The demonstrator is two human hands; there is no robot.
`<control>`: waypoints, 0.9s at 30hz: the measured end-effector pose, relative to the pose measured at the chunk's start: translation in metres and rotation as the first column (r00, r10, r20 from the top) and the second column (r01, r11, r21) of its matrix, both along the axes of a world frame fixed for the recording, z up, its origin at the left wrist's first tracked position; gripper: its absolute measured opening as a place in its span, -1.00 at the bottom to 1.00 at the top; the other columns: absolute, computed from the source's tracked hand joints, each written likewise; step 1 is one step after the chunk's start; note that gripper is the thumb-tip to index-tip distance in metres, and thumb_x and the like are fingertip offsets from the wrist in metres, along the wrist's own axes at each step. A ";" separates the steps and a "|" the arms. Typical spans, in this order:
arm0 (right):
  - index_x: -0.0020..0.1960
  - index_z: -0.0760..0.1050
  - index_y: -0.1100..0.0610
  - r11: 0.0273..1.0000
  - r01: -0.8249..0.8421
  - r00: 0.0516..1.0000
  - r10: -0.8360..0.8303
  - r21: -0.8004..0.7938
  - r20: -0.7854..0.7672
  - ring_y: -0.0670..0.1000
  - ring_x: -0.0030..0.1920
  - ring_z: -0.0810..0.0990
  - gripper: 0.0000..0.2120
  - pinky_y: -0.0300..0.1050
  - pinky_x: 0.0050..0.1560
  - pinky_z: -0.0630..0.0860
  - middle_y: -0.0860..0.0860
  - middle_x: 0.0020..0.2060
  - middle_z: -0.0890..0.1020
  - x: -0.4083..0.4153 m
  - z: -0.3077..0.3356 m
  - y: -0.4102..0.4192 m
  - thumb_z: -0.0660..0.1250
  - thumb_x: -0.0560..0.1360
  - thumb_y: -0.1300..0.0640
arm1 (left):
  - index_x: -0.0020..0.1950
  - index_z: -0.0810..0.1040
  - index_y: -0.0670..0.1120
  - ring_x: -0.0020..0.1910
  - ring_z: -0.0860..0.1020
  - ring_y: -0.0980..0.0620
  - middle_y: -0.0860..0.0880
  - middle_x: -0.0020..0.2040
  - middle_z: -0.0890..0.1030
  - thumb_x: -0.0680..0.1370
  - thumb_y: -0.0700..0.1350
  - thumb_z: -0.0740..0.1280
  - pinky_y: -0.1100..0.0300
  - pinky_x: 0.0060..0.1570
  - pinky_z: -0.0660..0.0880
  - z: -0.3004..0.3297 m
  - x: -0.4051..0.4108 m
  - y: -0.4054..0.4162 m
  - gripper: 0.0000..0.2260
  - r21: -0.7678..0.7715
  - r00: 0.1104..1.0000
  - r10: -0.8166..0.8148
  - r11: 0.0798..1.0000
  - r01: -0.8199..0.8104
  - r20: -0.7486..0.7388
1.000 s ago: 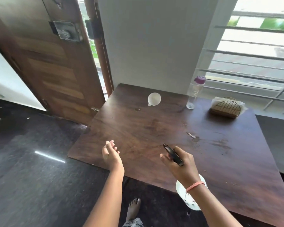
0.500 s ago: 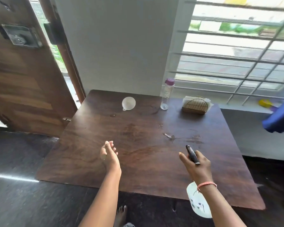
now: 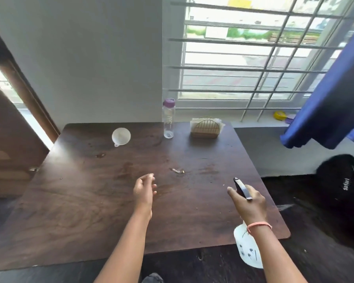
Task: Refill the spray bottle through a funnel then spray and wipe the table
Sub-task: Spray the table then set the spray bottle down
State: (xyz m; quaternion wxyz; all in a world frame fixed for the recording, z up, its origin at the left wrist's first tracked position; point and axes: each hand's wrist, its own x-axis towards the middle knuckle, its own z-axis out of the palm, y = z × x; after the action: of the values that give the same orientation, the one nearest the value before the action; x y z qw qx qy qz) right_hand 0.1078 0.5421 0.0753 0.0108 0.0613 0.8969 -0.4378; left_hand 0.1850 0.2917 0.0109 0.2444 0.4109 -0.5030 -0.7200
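Over the near right of the worktop (image 3: 90, 201), the right hand (image 3: 248, 203) grips the spray bottle (image 3: 248, 248) by its head and has carried it further right toward that edge. The left hand (image 3: 144, 188) hovers open and empty. Funnel (image 3: 121, 136) and water bottle (image 3: 168, 119) wait at the far edge, so refilling looks not yet begun.
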 end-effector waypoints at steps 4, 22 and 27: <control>-0.23 0.49 0.17 0.964 -0.180 0.982 0.166 -0.198 -0.085 0.04 -0.35 0.51 -0.78 -0.08 -0.26 0.44 0.01 -0.40 0.55 -0.007 0.020 -0.037 0.47 0.41 0.07 | 0.13 0.54 0.03 -0.16 0.60 0.17 0.02 0.07 0.62 0.51 -0.17 0.43 0.34 -0.20 0.49 0.024 -0.006 0.005 -0.76 -0.089 0.744 -0.665 0.738 0.668 0.065; 0.00 0.53 -0.23 0.431 -0.823 0.495 0.864 -0.371 -0.094 -0.12 -0.02 0.54 -0.64 -0.29 0.00 0.43 -0.08 0.00 0.54 -0.040 0.046 -0.349 0.56 0.32 0.07 | 0.28 0.40 0.21 0.16 0.43 0.32 0.32 0.16 0.46 0.26 -0.08 0.62 0.46 0.07 0.35 0.065 0.006 -0.205 -0.32 -0.542 0.874 -0.325 0.689 0.481 0.361; 0.10 0.56 0.02 0.637 -0.768 0.640 0.766 -0.064 -0.064 -0.14 -0.12 0.54 -0.67 -0.27 0.02 0.49 -0.04 -0.01 0.55 -0.088 -0.004 -0.397 0.51 0.36 0.11 | 0.43 0.28 -0.03 0.22 0.30 0.08 -0.02 0.36 0.34 0.29 -0.04 0.61 0.26 0.15 0.23 0.045 0.005 -0.310 -0.19 -0.539 0.847 -0.041 0.755 0.374 0.531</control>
State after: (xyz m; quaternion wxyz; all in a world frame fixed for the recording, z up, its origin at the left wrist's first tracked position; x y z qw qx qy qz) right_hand 0.0200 0.1454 0.0709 0.1842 -0.3319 0.8190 -0.4304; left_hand 0.1899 -0.0180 0.0556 0.1469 0.4135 -0.8007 -0.4078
